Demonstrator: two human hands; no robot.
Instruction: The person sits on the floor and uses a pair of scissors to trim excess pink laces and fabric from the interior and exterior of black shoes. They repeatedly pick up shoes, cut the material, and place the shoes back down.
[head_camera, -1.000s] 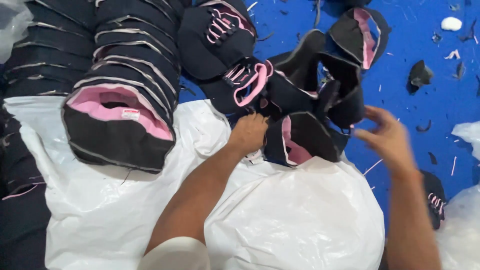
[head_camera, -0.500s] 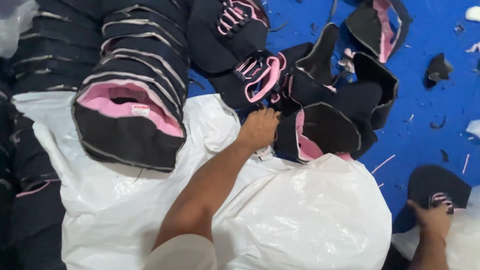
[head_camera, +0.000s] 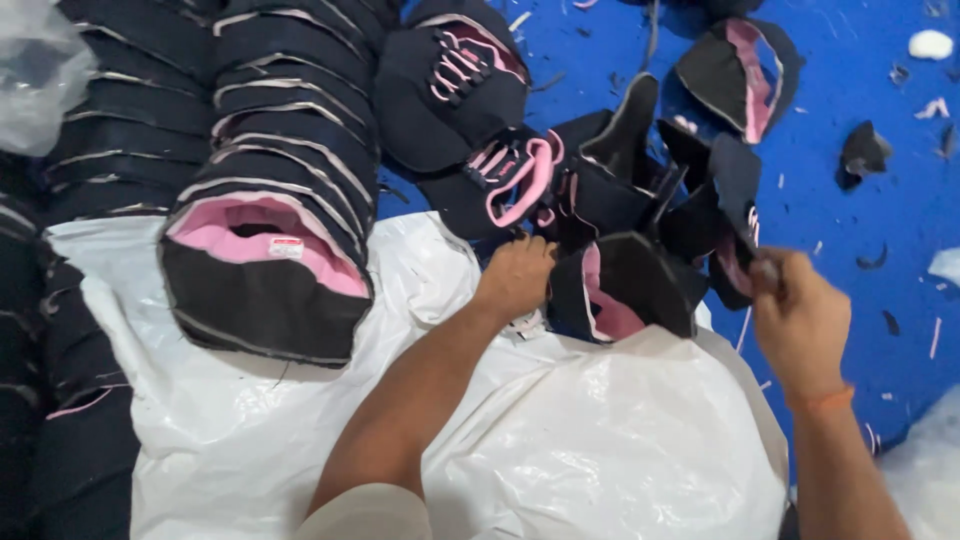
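1. On the white plastic sheet (head_camera: 560, 450), my left hand (head_camera: 517, 275) clamps its fingers on a black, pink-lined shoe upper (head_camera: 625, 285).
2. My right hand (head_camera: 800, 315) pinches another black upper piece (head_camera: 735, 215), just beside.

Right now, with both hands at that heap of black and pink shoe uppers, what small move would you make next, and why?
Probably slide the black shoe upper with pink lining pinched in the right hand onto the nested black and pink pieces that the left hand steadies on the white plastic bag. It hangs just beside their open end, and nested rows lie at left.
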